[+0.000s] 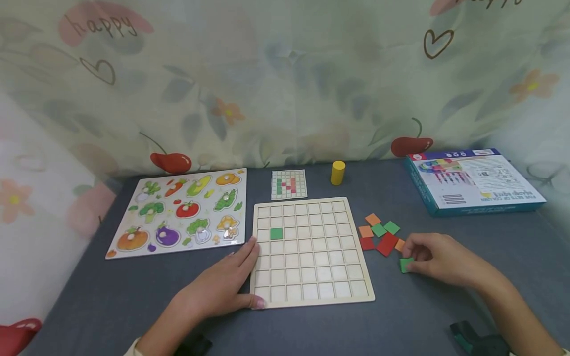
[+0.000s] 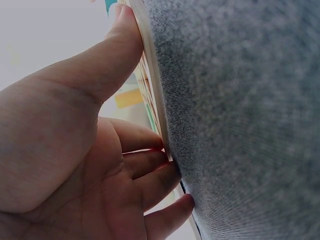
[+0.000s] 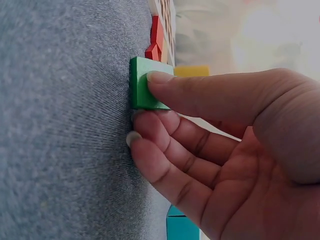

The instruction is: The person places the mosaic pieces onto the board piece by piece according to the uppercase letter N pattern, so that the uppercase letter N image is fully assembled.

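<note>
From where I stand, the likeliest slip is at the right hand (image 1: 438,259). It pinches a green square tile (image 1: 404,266) between thumb and fingers, the thumb pressed on the broad face, and a loosened pinch or a thumb sliding over that smooth surface could let it drop flat on the bench (image 1: 311,329). The fingers also sit right by a loose orange tile (image 1: 400,245), so a careless sweep sideways might scatter it and the red tile (image 1: 387,244) next to it. Over at the gridded wooden board (image 1: 308,274), the left hand (image 1: 222,284) isn't clenched: its fingers lie fairly straight along the left edge, and the thumb rests on the near left corner. Should it push unevenly, I'd expect the board to skew, and a hard jolt could unseat the lone green tile (image 1: 276,234) lying towards its far left.

The pinched tile is to the right of the board, on the near side of the orange one. It's a bright, slightly glossy green, with a darker, fairly thick side and crisp corners. It's held tilted up, one edge close to the bench; whether that edge actually touches, I can't tell.
</note>
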Action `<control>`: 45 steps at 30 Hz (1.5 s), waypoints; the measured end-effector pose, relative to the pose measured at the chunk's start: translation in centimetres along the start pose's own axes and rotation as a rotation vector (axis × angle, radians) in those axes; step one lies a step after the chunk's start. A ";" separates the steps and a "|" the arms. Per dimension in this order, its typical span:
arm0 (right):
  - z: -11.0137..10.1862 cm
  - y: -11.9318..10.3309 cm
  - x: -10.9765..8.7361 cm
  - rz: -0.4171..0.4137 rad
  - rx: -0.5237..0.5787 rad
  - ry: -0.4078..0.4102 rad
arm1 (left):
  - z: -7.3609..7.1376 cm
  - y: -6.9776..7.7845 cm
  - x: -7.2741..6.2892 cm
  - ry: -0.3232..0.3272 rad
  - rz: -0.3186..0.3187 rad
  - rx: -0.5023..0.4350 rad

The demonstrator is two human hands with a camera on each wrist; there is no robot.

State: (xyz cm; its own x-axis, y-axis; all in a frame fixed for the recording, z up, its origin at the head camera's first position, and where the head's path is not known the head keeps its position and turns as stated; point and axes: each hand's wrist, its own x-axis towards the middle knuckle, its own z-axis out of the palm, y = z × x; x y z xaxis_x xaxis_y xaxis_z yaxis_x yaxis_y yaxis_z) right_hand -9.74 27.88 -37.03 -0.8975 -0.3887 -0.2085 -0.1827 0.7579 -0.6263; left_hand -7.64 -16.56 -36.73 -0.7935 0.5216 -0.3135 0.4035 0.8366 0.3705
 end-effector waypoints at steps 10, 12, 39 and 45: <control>-0.2 -0.2 0.1 -0.008 0.163 -0.044 | -0.1 0.0 0.0 0.004 0.011 -0.015; -0.2 -0.2 0.1 -0.022 0.221 -0.056 | -0.1 -0.1 0.0 0.003 0.018 -0.017; 0.8 -3.3 2.8 -0.095 0.319 -0.080 | -0.3 0.2 0.0 -0.012 -0.003 -0.021; 1.4 -4.5 4.1 -0.150 0.341 -0.079 | -0.3 0.1 0.0 -0.012 0.000 -0.019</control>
State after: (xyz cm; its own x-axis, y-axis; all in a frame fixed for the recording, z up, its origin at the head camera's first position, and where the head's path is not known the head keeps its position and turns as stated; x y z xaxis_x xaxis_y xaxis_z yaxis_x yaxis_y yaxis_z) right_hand -11.99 22.15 -36.09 -0.8345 -0.5316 -0.1448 -0.1534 0.4766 -0.8656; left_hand -7.73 -16.48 -36.46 -0.7882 0.5234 -0.3237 0.3943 0.8334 0.3873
